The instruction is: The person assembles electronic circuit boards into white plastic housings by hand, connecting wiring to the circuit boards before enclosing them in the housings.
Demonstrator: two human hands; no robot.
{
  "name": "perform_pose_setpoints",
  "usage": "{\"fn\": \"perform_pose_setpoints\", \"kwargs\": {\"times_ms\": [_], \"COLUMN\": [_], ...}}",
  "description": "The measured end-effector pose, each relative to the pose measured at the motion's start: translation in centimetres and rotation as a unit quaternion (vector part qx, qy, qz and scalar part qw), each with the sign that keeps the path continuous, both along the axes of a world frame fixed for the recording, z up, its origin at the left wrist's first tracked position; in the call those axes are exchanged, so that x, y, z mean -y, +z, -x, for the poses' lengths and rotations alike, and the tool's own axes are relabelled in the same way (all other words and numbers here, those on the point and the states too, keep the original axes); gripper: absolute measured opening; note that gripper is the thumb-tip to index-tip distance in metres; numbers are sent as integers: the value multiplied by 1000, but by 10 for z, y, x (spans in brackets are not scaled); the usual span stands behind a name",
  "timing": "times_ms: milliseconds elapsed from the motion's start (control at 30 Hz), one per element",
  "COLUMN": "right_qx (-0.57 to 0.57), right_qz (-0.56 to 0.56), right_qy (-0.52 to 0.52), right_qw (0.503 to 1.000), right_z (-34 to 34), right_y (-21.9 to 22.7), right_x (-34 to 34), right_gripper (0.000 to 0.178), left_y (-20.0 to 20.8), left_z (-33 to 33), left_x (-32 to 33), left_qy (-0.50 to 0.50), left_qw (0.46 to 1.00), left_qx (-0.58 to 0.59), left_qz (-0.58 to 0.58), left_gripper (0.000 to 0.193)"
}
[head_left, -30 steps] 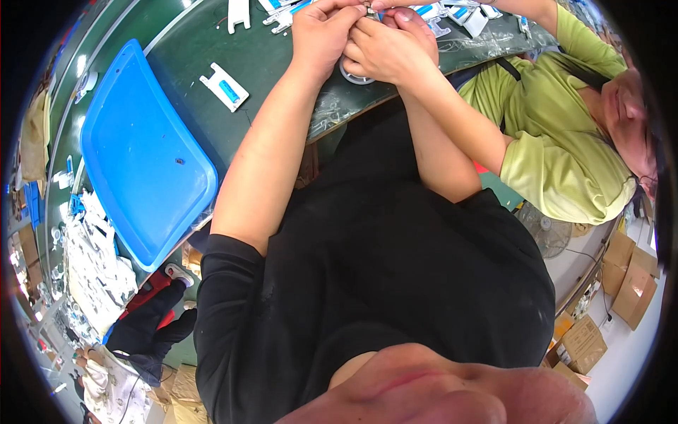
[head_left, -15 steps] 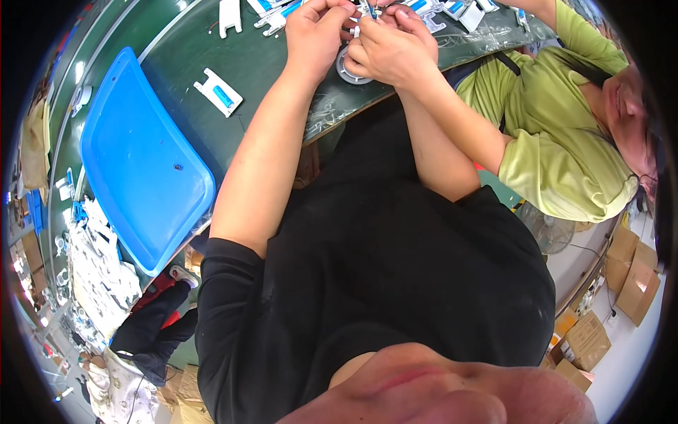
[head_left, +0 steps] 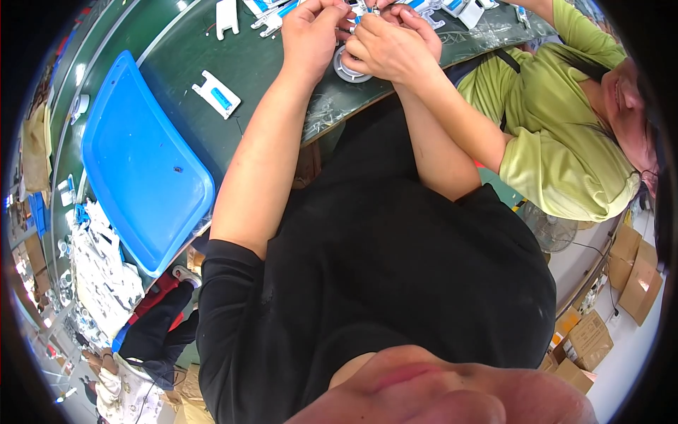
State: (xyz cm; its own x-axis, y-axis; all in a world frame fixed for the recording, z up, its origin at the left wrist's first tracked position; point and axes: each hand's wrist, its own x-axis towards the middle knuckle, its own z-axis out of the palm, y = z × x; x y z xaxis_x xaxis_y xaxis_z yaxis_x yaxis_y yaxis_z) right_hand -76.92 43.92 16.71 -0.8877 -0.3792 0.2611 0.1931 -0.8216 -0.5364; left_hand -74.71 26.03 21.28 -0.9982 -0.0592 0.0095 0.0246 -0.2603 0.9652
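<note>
At the far edge of the view, my left hand is closed in a pinch at a small white-and-blue plastic part. My right hand is on the other side of that part, its fingers curled in. A co-worker's hand, from a lime-green sleeve, reaches across in front of my right hand and hides much of it. What my right fingers grip cannot be made out. Just below the hands, a round grey-white ring lies near the table edge, partly covered by the co-worker's fingers.
A white plastic piece with a blue insert lies on the green table. Left of it sits a large blue tray. More white-and-blue pieces lie beyond the hands. The co-worker sits close on the right.
My left hand has shifted slightly left, and the co-worker's hand has moved a little over the small part. The view has tilted slightly.
</note>
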Motion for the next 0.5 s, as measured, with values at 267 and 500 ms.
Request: {"fn": "perform_pose_setpoints", "kwargs": {"times_ms": [267,500], "right_qx": [19,15], "right_qz": [64,85], "right_qy": [76,95], "right_qw": [995,992], "right_z": [-2,1], "right_y": [3,-1], "right_x": [3,-1], "right_gripper": [23,27], "left_y": [1,2], "left_z": [-3,-2], "left_x": [0,1], "left_qy": [8,13], "left_qw": [1000,1000], "left_qx": [-19,-9], "left_qz": [14,13], "left_gripper": [15,16]}}
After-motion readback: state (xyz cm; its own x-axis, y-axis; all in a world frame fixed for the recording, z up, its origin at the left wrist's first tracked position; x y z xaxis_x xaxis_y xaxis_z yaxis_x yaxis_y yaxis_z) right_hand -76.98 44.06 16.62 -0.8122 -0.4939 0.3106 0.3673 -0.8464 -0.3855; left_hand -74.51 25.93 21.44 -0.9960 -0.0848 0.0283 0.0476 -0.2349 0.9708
